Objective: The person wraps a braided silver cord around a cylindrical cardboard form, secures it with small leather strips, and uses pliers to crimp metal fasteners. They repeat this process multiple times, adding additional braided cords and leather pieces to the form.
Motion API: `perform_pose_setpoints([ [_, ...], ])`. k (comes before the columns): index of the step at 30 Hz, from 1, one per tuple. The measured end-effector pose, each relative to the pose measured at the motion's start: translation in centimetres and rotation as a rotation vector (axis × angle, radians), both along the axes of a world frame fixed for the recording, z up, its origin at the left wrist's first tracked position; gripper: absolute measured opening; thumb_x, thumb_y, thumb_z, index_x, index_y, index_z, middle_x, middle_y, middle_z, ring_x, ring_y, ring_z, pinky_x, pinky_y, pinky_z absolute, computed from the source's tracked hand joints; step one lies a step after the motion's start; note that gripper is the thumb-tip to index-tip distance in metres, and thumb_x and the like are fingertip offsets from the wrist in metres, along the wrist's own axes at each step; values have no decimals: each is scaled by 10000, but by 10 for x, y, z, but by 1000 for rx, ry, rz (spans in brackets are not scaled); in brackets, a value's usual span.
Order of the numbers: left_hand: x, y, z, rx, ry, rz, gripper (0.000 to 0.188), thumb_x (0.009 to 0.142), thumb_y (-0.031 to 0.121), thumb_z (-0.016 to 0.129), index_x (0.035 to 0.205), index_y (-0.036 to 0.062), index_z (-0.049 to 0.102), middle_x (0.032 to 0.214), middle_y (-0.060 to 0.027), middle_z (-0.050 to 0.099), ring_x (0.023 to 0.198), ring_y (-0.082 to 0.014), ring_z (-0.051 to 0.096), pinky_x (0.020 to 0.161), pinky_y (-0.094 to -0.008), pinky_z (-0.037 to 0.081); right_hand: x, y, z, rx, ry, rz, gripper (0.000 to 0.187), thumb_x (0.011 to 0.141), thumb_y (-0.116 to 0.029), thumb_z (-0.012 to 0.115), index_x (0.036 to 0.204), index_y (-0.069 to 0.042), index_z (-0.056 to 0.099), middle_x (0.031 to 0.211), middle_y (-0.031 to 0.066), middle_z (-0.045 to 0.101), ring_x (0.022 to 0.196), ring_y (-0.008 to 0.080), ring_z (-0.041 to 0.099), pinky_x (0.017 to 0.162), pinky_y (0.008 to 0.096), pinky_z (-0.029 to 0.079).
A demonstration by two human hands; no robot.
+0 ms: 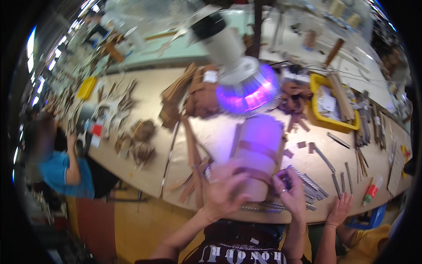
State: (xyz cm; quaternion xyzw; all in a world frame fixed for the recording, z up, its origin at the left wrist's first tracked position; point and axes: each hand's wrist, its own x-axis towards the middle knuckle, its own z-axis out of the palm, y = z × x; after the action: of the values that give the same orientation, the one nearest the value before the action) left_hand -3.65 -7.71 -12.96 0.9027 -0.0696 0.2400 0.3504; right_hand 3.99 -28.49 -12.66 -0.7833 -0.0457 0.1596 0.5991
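My left hand (225, 188), blurred by motion, hovers at the left side of a tan rounded block (255, 189); its fingers look spread, with nothing seen in them. Brown strips (257, 150) cross the block. At the block's near right side my right hand (290, 191), a ring on one finger, is closed around something small and dark that I cannot make out. Several grey metallic-looking strips (313, 187) lie to its right. Above the block hangs a white lamp-like device (239, 72) glowing purple; its light falls on the block.
Brown strips (191, 145) and brown bundles (204, 97) lie left of the block. A yellow bin (354, 125) holding papers stands at the back right. A co-worker's hand (339, 211) rests at the right table edge, near a red-and-green bottle (372, 191). Another person in blue (68, 171) works at left.
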Motion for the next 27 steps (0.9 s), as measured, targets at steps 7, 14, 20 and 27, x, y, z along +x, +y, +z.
perform_pose_setpoints([
  [7,-32,31,-21,328,628,748,1037,741,605,704,1465,3,268,1365,-289,380,1238,-441,400,1079,-563,237,-3,-23,13,-6,-15,-46,214,898,-213,685,942,-11,632,786,66,587,643,134,512,592,276,433],
  [14,-43,30,-49,244,595,617,1072,766,689,610,1486,-6,224,1399,-286,386,1295,-471,343,1071,-595,213,-12,-34,25,3,-219,-13,229,908,-229,674,995,-20,642,815,100,624,669,181,582,619,311,483],
  [20,-40,69,-52,-137,609,47,799,813,-108,425,1525,34,91,1534,-181,316,1407,-313,329,1165,-419,280,-12,-51,38,-47,-250,-41,269,927,-299,641,981,-36,618,840,126,638,711,254,611,673,363,484],
  [27,-54,91,-62,42,387,79,677,796,-120,455,1442,-24,281,1475,-186,380,1238,-319,510,1002,-386,458,-18,-54,38,2,-303,-68,255,929,-287,639,974,-38,612,773,123,625,689,242,606,657,354,481],
])
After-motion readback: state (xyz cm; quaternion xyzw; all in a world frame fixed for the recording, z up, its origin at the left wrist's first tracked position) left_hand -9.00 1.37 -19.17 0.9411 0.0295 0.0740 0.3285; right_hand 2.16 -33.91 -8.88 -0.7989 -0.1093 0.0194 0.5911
